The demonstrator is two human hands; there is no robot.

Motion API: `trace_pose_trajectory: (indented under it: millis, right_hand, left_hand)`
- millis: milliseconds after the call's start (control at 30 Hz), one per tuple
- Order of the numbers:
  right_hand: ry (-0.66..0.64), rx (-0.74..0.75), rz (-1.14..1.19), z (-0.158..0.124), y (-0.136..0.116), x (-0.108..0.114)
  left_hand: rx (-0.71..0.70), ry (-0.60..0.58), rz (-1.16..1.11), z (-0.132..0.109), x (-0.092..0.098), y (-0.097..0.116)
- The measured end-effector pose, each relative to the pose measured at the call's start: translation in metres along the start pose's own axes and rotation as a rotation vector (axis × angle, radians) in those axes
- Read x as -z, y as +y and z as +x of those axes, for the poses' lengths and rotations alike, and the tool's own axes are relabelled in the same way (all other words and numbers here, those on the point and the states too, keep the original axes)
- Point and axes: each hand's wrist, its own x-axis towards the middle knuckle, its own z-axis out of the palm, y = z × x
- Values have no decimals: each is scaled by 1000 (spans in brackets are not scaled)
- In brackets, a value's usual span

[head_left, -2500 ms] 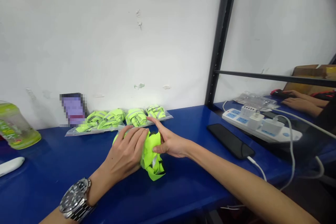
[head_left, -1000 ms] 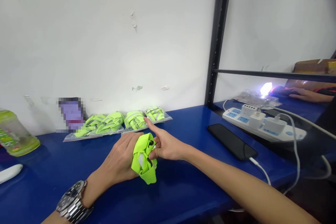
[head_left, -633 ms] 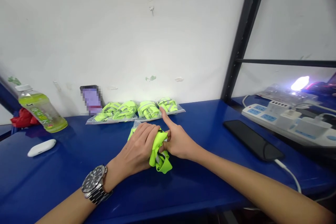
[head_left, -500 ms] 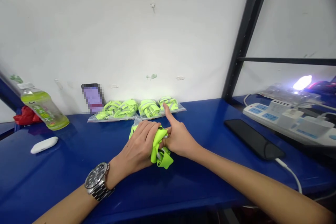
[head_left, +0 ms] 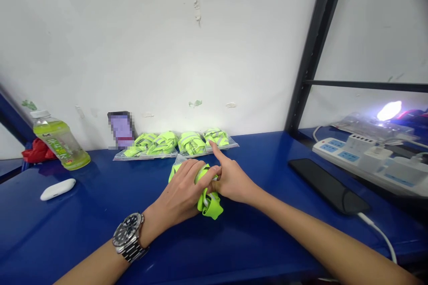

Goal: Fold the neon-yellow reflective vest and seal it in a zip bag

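Over the middle of the blue table, my left hand wraps round a bundled reflective vest, bright yellow-green with grey strips. My right hand closes on the bundle's right side, one finger stretched up and away from it. Its other fingertips are partly hidden in the folds and behind my left hand. A bit of clear plastic bag shows at the bundle's far edge; how much of the cloth it covers, I cannot tell. Just beyond lie several similar yellow-green bundles in clear bags, in a row by the wall.
On the left are a tilted drink bottle, a red cloth-like item and a white case. A blurred-out phone leans on the wall. To the right lie a black phone with a cable and a white power strip.
My left thumb now lies across the top of the bundle, towards my right hand. The raised finger of my right hand leans further left. The whole view has shifted slightly.
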Motion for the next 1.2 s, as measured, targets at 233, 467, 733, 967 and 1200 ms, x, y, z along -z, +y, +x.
trace_pose_trajectory:
  millis: [233,467,733,967,1200]
  right_hand:
    - [-237,-85,531,0,-2,14]
    - [-135,-195,686,0,-6,8]
    - [-132,-41,500,-2,0,3]
    - [-168,-89,449,-4,-2,4]
    - [-25,-71,226,-3,5,-3]
  left_hand:
    - [26,67,29,3,1,-11]
    - [-11,90,-36,0,-3,-5]
    - [-164,26,153,2,9,6]
    - [-185,25,182,4,17,18]
    - [-178,37,143,2,18,19]
